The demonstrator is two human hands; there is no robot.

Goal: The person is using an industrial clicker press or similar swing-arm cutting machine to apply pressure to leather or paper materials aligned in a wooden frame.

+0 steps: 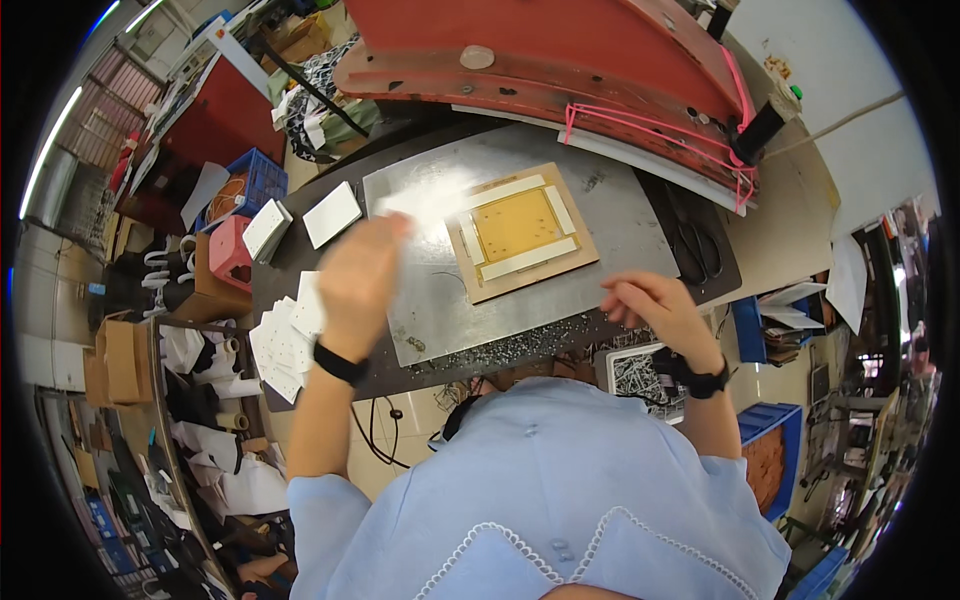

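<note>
L fingers pinch a white sheet (425,195), blurred, held just above the metal plate (620,215), up-left of the wooden board (520,235) w/ yellow centre. L hand (357,275) wears a black wristband. R fingers curl shut, pinching something too small to tell, at the plate's near edge, R of the board. R hand (655,305) sits above a tray of small metal bits (635,372). White card stack (285,340) lies L of the plate; scissors (695,245) R.

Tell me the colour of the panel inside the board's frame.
Mustard yellow panel, framed by cream strips, clearest in the head view.
</note>
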